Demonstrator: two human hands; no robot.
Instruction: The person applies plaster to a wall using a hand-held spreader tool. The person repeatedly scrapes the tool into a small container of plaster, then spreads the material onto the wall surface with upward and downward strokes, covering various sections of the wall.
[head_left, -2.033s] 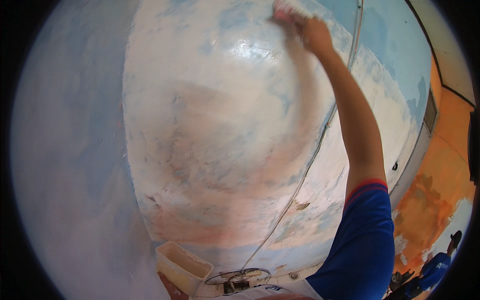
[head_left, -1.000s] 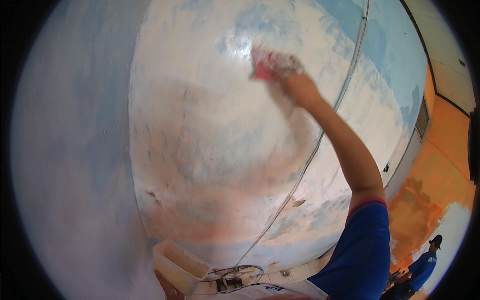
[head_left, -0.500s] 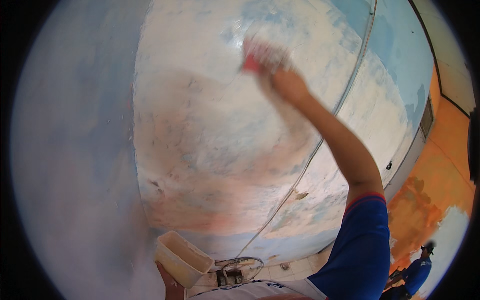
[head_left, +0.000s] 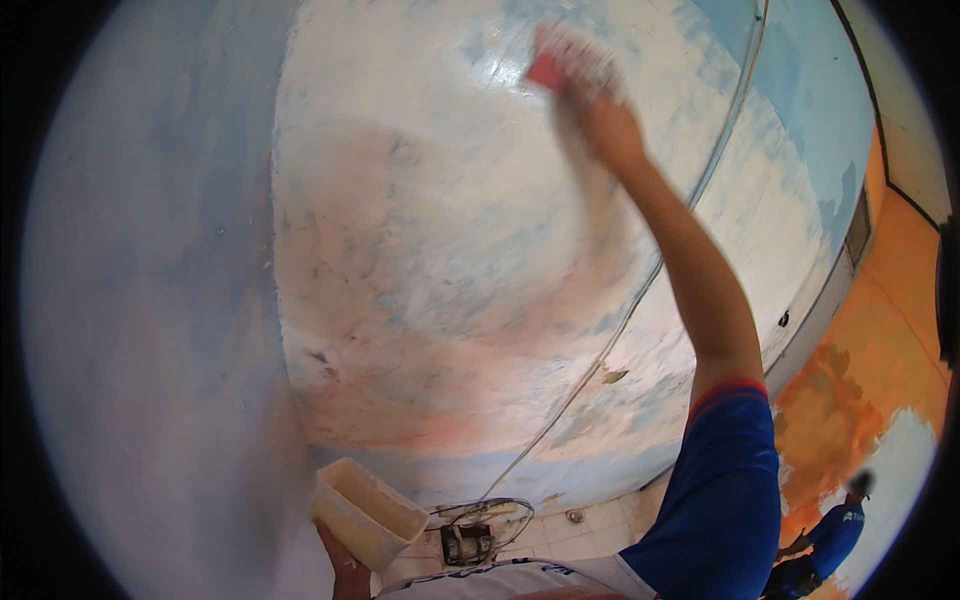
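Note:
High on the patchy wall (head_left: 420, 230), my right hand (head_left: 606, 118) is closed around a red putty scraper (head_left: 546, 72), which appears to meet the surface. White filler is smeared over the fingers, and motion blurs both hand and tool. Low at the left, my left hand (head_left: 340, 548) grips a cream-coloured, open plastic tub (head_left: 358, 530) from its side and underneath. The tub tilts, and pale residue coats its inside; how much it holds I cannot tell. Wet filler shines beside the scraper.
A cable (head_left: 655, 270) runs slantwise down the wall. On the tiled floor (head_left: 590, 545) sit a dark device (head_left: 467, 545) and a coiled hose (head_left: 520, 510). At the right, a person in blue (head_left: 838, 535) stands near an orange wall (head_left: 870, 330).
My right hand and the scraper have moved up and to the right across the wall. The tub in my left hand has stayed nearly in place.

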